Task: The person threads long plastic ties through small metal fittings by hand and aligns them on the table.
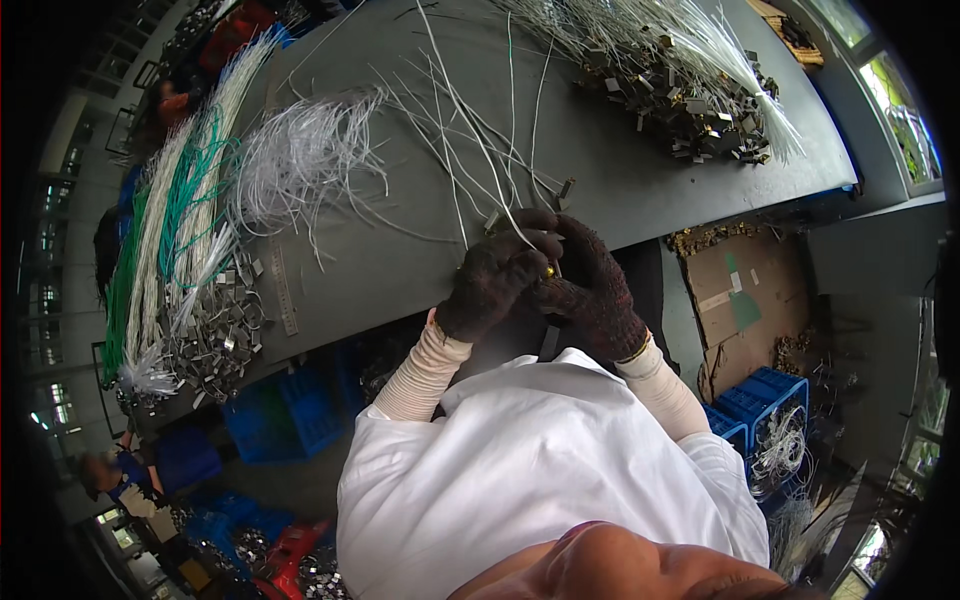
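While both gloved hands meet over the near edge of the grey counter (370, 275), the head view shows the left hand (492, 280) with its fingers bent and pinched on a white wire (449, 88). That wire runs from the top of the view down across the counter, and its near end lies over the dark glove. Just beside it, the right hand (600, 300) curves inward, index finger and thumb close to a small brassy part (549, 271) that shows between the hands. Whether the right fingers grasp this part or only touch it, I cannot tell.

Past the hands, loose wires (450, 150) fan out on the counter, and a small metal clip (566, 188) lies just beyond the right hand. Left of these is a tangled clear bundle (305, 155), with a ruler (284, 290) near it. Farther left, white strands (228, 110) and green strands (190, 190) lie side by side, a heap of metal clips (215, 330) at their near end. On the far right of the counter, pale wires (700, 40) lie with a pile of metal pieces (690, 110).

Below the counter, blue crates (765, 385) stand at right, near cardboard (745, 275); another person (135, 475) is at lower left.
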{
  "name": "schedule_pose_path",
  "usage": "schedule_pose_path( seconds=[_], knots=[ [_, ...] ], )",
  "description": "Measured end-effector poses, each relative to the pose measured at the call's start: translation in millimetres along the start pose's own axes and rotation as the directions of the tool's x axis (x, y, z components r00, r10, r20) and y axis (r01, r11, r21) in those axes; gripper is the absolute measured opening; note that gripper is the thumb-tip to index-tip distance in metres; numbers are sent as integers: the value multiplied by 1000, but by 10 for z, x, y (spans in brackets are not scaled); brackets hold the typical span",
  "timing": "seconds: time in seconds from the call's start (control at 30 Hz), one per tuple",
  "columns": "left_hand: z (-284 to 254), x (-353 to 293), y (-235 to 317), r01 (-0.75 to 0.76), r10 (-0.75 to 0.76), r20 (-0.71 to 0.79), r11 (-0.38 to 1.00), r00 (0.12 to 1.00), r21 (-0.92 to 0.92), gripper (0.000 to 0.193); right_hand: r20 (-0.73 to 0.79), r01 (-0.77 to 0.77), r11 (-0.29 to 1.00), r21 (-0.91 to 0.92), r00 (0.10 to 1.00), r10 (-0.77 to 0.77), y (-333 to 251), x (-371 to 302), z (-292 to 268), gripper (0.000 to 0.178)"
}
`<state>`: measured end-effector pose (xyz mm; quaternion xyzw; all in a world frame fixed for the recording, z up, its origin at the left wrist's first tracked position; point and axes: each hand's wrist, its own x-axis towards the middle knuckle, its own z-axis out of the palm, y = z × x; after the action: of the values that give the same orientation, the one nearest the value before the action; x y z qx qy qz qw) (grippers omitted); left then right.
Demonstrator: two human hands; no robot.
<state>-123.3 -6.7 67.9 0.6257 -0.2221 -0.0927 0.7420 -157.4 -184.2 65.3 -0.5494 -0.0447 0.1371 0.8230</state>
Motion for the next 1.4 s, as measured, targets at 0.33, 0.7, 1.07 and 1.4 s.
schedule_pose_path(
  seconds=[0.33,0.7,1.07,1.4],
  knots=[
    [-275,68,-171,-44,16,-100,958,995,-283,16,12,9,993,-115,1000,-8,98,173,-5,75],
    [-460,370,-576,32,50,-288,961,956,274,15,-106,-84,927,-365,993,49,356,578,-86,49],
    [-2089,113,-874,535,150,-560,177,815,826,30,-189,-142,788,-599,981,33,256,665,-753,36],
    [-2315,35,-705,452,185,-440,-28,879,891,15,-275,-110,690,-715,952,-132,307,1008,-1684,33]
  ],
)
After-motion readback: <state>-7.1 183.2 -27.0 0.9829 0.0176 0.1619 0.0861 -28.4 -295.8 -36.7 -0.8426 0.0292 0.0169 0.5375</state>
